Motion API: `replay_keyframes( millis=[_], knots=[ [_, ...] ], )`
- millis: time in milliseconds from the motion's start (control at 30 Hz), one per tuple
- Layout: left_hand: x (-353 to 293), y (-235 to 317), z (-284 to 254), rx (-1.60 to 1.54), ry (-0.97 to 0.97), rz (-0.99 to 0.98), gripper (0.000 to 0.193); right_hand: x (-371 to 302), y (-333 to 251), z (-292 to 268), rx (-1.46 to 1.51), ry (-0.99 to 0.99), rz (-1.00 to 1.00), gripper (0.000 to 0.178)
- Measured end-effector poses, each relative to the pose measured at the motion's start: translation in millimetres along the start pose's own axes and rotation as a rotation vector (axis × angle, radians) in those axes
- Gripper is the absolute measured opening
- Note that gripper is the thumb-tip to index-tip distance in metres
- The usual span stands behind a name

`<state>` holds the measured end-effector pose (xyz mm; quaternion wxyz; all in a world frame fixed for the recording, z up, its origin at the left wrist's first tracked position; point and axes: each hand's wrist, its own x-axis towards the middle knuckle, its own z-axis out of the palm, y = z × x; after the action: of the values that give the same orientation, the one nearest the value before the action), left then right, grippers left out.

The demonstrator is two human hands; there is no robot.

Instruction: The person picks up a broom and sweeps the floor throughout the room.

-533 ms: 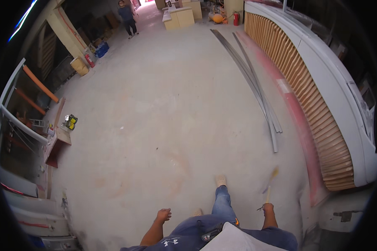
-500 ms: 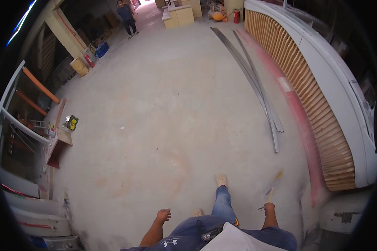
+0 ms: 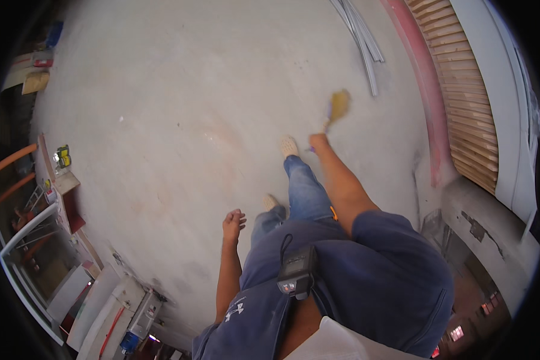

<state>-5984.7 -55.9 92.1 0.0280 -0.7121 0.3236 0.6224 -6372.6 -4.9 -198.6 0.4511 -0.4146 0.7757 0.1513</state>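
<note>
My right hand (image 3: 319, 140) is stretched forward and closed on the handle of a small hand broom (image 3: 339, 104). The broom's yellowish bristle head is slightly blurred and points away from me, above the floor; a bit of purple shows by my fist. My left hand (image 3: 233, 225) hangs at my left side with nothing visible in it, its fingers loosely bent and a little apart. Between the hands are my legs in blue jeans (image 3: 309, 183) and pale clogs (image 3: 289, 146).
Grey concrete floor (image 3: 162, 108) spreads ahead. Long metal profiles (image 3: 363, 48) lie on it at the far right. Beyond them run a red strip (image 3: 423, 90) and a slatted wooden panel (image 3: 465, 84). A yellow-and-black item (image 3: 63, 156) and a reddish-brown board (image 3: 73, 210) are at the left.
My right hand has swung forward and inward with the hand broom. The view has tipped down and turned, showing more of my body; the person at the far end is out of view.
</note>
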Motion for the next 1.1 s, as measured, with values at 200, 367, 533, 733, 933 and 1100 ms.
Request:
replay_keyframes(
  millis=[200, 367, 533, 733, 933, 1100],
  knots=[
    [-17, -25, -7, -0.105, 0.085, -0.075, 0.034, -88, -171, -110, 0.814, 0.019, 0.398, 0.022],
    [-23, -46, -11, -0.131, 0.103, -0.153, 0.033, -106, -168, -126, 0.779, -0.056, 0.17, 0.024],
    [-27, -54, -12, -0.191, 0.13, -0.181, 0.034, -137, -86, -110, 1.066, 0.145, -0.032, 0.035],
    [-9, -35, 0, -0.204, 0.093, -0.155, 0.033, -125, 102, -63, 0.234, 0.733, -0.182, 0.021],
    [-16, -20, -4, -0.211, 0.187, -0.114, 0.032, -17, 122, -122, 1.021, 0.251, 0.662, 0.014],
    [-8, -20, 14, -0.302, 0.142, -0.097, 0.034, 126, 75, -167, -0.036, 0.29, 0.053, 0.021]
  ],
)
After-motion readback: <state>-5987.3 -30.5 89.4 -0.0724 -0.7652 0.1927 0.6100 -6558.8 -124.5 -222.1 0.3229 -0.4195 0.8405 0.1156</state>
